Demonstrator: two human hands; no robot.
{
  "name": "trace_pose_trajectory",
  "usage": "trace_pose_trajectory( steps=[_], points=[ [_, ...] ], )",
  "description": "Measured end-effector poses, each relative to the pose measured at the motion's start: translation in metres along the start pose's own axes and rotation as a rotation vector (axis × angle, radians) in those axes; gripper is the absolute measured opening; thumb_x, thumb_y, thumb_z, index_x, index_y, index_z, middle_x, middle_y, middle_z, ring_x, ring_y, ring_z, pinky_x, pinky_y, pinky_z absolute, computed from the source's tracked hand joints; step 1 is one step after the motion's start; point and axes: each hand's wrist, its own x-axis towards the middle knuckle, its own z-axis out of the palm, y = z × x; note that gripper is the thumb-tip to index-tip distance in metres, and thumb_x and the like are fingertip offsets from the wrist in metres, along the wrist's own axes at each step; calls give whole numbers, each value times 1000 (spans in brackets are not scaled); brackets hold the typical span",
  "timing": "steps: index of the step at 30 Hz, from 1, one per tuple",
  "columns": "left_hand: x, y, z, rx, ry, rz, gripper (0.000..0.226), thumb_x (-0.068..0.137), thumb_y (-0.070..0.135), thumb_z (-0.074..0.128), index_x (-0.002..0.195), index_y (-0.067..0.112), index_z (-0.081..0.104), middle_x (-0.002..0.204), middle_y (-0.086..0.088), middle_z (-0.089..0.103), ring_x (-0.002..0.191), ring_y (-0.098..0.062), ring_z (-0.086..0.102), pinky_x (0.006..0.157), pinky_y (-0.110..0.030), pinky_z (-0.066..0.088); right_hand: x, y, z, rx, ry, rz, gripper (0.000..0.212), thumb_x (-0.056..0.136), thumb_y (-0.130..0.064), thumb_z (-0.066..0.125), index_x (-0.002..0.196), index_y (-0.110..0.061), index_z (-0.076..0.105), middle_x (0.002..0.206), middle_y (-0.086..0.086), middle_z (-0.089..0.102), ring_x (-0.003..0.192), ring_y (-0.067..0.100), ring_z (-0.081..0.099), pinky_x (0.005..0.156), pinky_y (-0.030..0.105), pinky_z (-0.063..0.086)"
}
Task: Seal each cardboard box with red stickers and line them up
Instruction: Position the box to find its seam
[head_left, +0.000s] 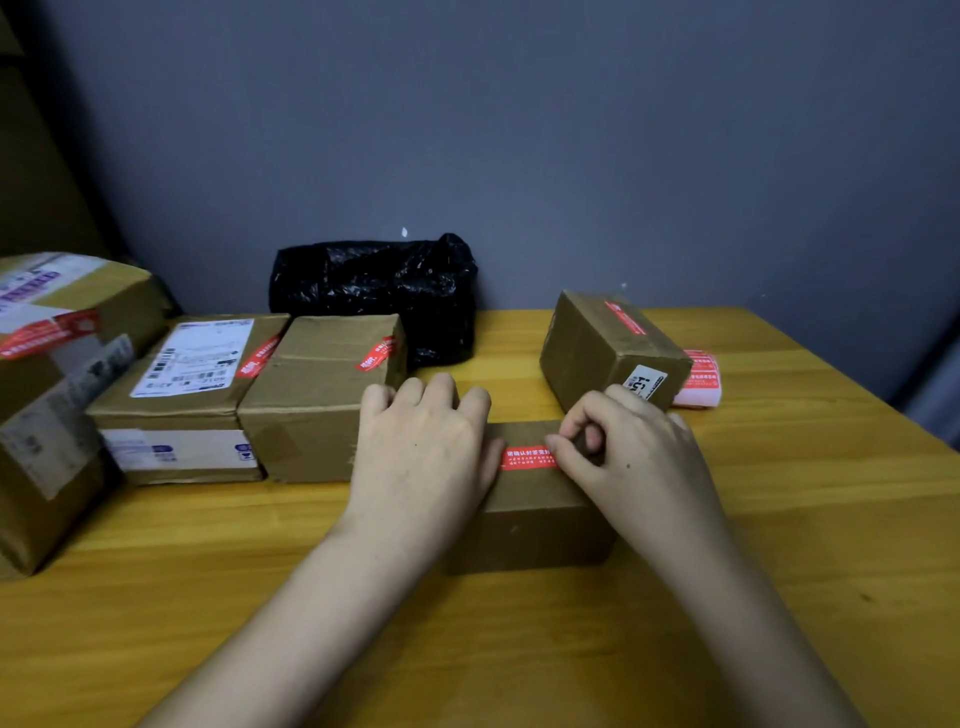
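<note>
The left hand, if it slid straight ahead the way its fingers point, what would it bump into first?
Probably the crinkly black plastic bag against the wall. The left hand lies flat on the small brown cardboard box, fingers pointing away. The brown cardboard box with a red sticker sits just left of that line, though depth is unclear.

Small cardboard box (535, 514) sits front-centre on the table (779, 519), sticker (527, 458) on its top. Left hand (423, 447) lies over the box's left end, right hand (631, 447) over its right end at the sticker. Left of it, a row of three: plain box (317, 400), labelled box (187, 400) touching it, big box (57, 395) far left. Plastic bag (379, 291) behind the row, against the wall. Tilted box (608, 353) behind-right; sticker roll (698, 379) just right of that.
</note>
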Motion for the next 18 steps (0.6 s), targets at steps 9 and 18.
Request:
trace_pose_trajectory(
  steps=[9,18],
  points=[
    [-5,-5,2,-85,-16,-40,24,84,38,46,83,19,61,76,-1,57,70,-25,59,66,-37,38,-4,4,2,5,114,-2,11,88,-33,60,98,-28,59,75,-15,50,74,5,50,72,29,36],
    [-46,-2,0,-345,-66,85,57,92,45,32,139,16,47,140,4,50,132,-14,45,109,-43,26,-39,16,2,-39,-83,-242,55,99,-52,20,146,-27,35,151,-17,33,144,3,19,112,27,12]
  ],
)
